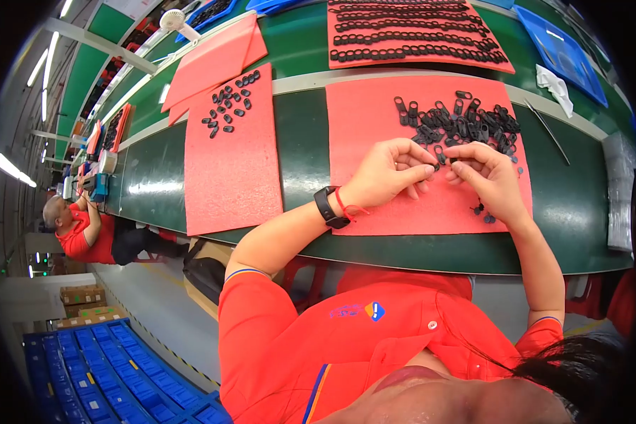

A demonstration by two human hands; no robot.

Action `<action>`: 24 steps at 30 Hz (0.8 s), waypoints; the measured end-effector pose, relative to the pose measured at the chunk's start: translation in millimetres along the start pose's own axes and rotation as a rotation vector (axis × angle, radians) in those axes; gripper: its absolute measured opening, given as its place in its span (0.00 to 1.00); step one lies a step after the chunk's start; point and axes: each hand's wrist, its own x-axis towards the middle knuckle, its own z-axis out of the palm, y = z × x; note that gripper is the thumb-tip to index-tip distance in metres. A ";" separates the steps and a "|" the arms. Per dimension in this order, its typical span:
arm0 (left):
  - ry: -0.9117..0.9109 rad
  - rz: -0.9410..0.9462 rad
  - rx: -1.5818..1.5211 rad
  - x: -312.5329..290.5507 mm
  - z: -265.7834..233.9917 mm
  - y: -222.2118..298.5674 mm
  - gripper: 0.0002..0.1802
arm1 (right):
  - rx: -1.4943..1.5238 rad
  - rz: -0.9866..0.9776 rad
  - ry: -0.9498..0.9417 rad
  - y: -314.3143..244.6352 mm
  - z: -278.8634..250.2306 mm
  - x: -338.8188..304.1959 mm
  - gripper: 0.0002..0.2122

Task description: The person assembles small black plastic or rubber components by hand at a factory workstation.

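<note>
Pink mat edges [424,231] around both hands [387,172] [493,181]

long smooth worktop [304,141] is dark green, whitish glare streak [152,187] at left. small flat looped plastic parts [482,128]: black. rectangular foam-like sheet [396,212] under them: plain salmon pink. shallow rectangular plastic tray [565,56]: solid blue. crumpled soft cloth [555,90]: white. slim pointed metal tool [549,133]: silver-grey. smooth strap wristband [325,206]: black. thin knotted cord bracelet [342,205]: bright red. short-sleeved polo shirt [275,339]: red, sleeve edge [246,271] striped blue and orange, chest badge [376,311] blue, orange, white.
</note>
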 end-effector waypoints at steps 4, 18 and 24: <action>0.012 0.049 -0.006 -0.2 1.4 1.1 0.12 | -0.001 0.047 0.012 -3.8 -0.3 0.4 0.08; 0.066 0.048 -0.051 1.8 -2.3 6.9 0.13 | -0.191 -0.119 0.037 0.0 -0.9 0.6 0.07; 0.025 0.037 -0.049 1.1 1.3 3.7 0.16 | -0.157 -0.111 0.039 3.5 -0.2 1.9 0.10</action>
